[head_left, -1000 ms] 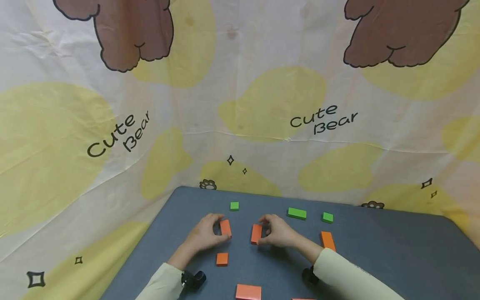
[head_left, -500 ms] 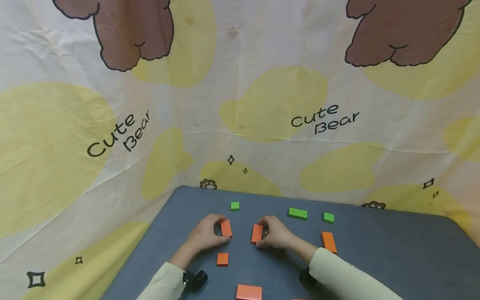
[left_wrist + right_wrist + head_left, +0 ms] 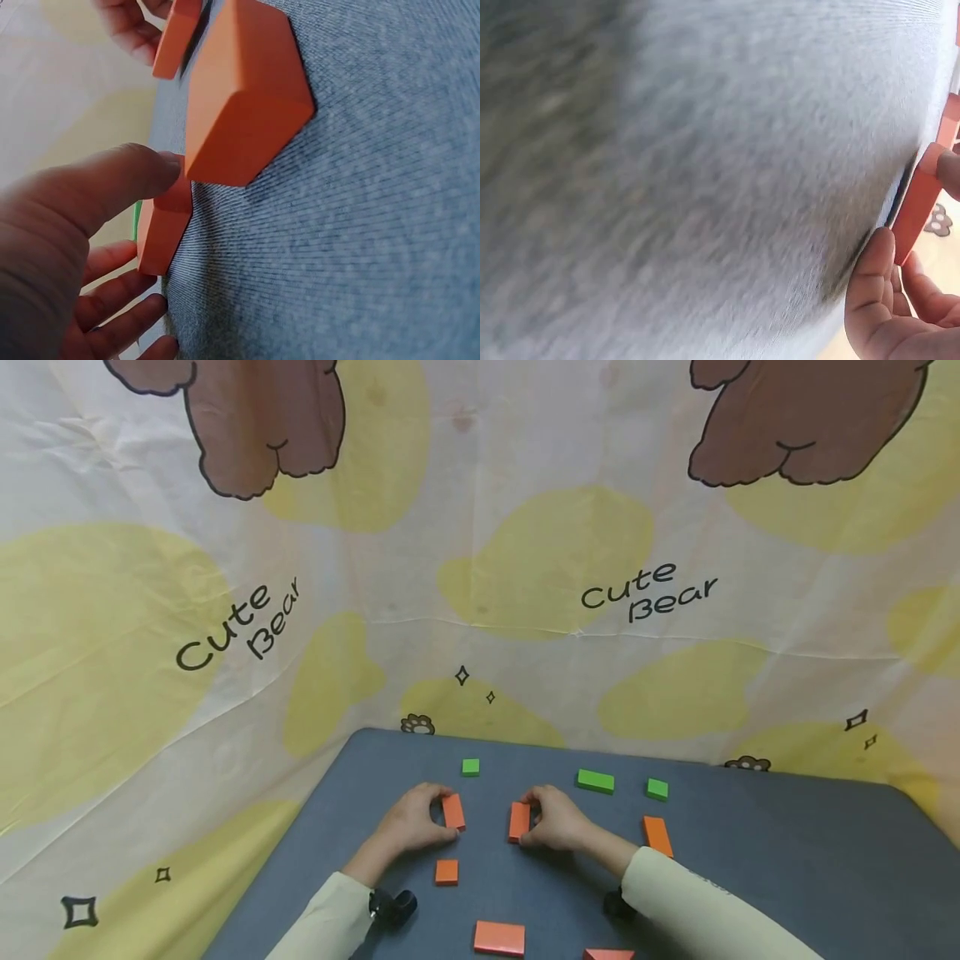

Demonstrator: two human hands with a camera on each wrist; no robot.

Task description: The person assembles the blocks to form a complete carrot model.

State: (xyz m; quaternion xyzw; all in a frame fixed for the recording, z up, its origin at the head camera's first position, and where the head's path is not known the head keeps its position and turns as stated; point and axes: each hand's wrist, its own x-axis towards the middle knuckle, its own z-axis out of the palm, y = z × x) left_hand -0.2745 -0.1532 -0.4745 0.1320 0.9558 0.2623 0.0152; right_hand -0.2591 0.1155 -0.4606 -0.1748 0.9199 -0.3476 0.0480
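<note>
In the head view my left hand (image 3: 412, 820) pinches an orange rectangular block (image 3: 454, 812) by its two short ends, between thumb and fingers. The left wrist view shows the thumb on the block's near end and fingertips at its far end (image 3: 166, 232). Opposite it, my right hand (image 3: 561, 821) grips a second orange rectangular block (image 3: 519, 822) the same way. From the right wrist, that block (image 3: 916, 214) appears lifted slightly, with a dark gap under it. A stretch of table separates the two blocks, which stand roughly parallel.
Nearer me lie a small orange block (image 3: 447, 872), a salmon rectangular block (image 3: 499, 938) and a salmon triangular piece (image 3: 609, 954). Another orange block (image 3: 657, 837) is beside the right forearm. Green blocks (image 3: 470, 767) (image 3: 596, 781) (image 3: 657, 789) line the far side of the grey table (image 3: 787, 868).
My right hand has drawn its block slightly to the right, widening the gap between the two blocks a little. The left hand keeps its grip almost in place.
</note>
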